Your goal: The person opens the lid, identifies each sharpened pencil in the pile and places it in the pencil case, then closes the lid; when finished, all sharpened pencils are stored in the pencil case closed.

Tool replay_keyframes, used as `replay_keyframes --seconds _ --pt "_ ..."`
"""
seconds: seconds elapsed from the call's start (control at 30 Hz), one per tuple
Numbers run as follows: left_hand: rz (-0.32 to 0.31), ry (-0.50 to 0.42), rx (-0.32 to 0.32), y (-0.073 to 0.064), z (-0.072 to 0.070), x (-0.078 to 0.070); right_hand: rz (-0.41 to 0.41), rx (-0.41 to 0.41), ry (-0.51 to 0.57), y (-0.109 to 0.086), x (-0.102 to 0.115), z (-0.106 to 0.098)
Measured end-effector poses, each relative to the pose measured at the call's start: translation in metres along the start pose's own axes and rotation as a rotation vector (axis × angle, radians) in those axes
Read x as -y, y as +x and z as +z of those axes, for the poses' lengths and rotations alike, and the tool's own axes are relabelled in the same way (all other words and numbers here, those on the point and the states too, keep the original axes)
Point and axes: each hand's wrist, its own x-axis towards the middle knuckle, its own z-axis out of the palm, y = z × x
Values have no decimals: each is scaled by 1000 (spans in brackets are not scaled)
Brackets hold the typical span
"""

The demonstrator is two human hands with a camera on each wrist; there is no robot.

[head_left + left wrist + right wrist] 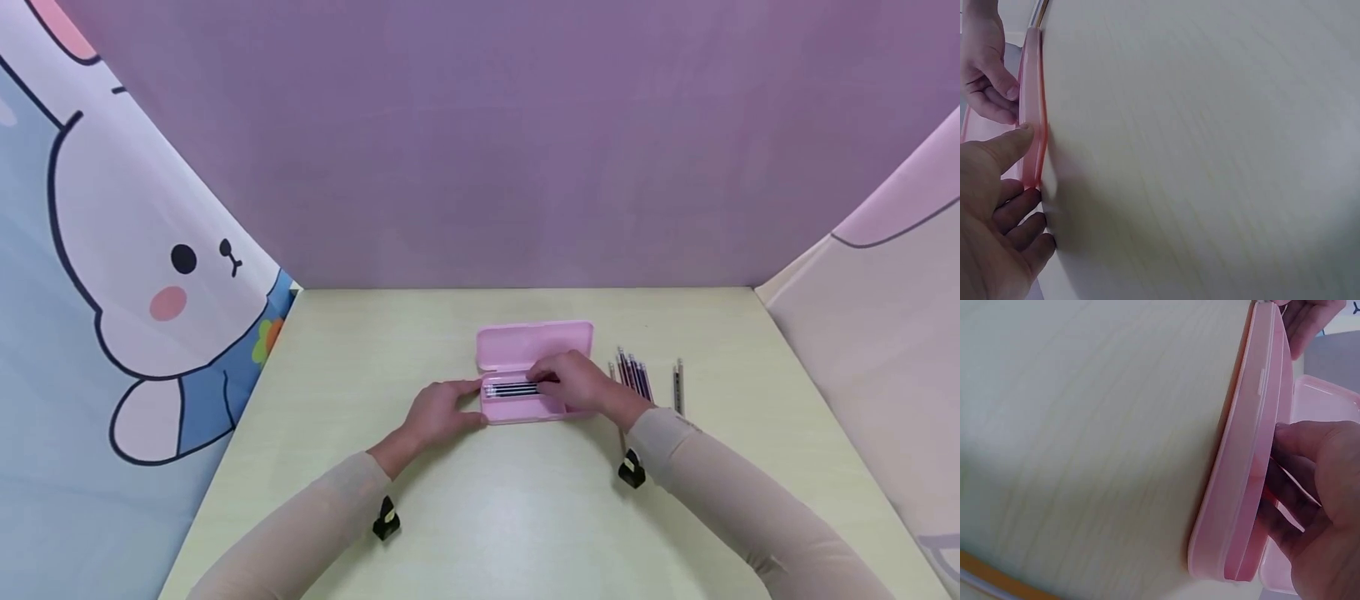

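An open pink pencil case [522,408] lies on the table with its lid [534,346] folded back. Dark striped pencils [512,389] lie in its rear compartment; their right ends are hidden under the fingers. My left hand [442,410] holds the case's left end, thumb at the front corner and fingers at the end. In the left wrist view that thumb presses the front wall [1034,106]. My right hand [573,379] reaches over the case, its curled fingers at the pencils' right ends. The right wrist view shows those fingers [1291,494] dipping inside the case.
Right of the case lies a group of pencils [634,375], partly behind the right forearm. Farther right are a few more pencils [678,387]. Black clip-like pieces [386,518] hang beneath both cuffs. A purple panel [525,167] stands along the table's far edge.
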Motion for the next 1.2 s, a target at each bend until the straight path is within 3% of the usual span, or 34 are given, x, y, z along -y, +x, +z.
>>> replay_keyframes --seconds 0.43,0.73,1.0,1.2 --pt "-40 -21 -16 1 -1 0 0 35 35 -3 3 0" --pt "-37 -17 -14 2 -1 -1 -75 -53 142 -12 -10 -21" --pt "-27 -20 -5 2 -2 -1 35 -99 219 -41 -28 -56" --pt "-26 -18 -3 2 -2 -1 138 -142 208 -67 -42 -73"
